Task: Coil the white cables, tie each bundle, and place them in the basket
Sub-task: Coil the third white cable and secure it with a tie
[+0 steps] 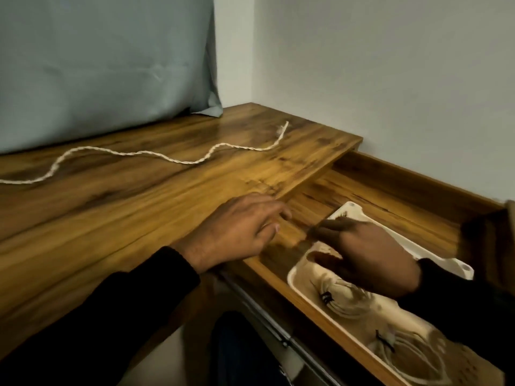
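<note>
Cables: two coiled white bundles (345, 295) and (409, 348) lie in the white basket (299, 267) at lower right of frame, each with a dark tie around it; a third white cable (156, 157) lies uncoiled in a wavy line across the upper left of the worktop (111, 218), well apart from both hands. Left hand (237, 232), centre frame, palm down, fingers loosely bent, holding nothing, at the worktop's right edge; cannot tell if it touches the wood. Right hand (365, 254) just right of it, over the far end of the basket, fingers spread and straight-ish, thumb down inside the basket rim; blurred, and nothing visibly gripped. Hands apart from each other, both in black sleeves. Basket sits in an open wooden drawer (390, 199) that sticks out to the right, lower than the worktop. Metal drawer rail (267, 316) shows under its near side. Grey-green curtain (106, 65) hangs at upper left, its hem resting on the worktop's back. Plain white wall (390, 79) fills upper right.
</note>
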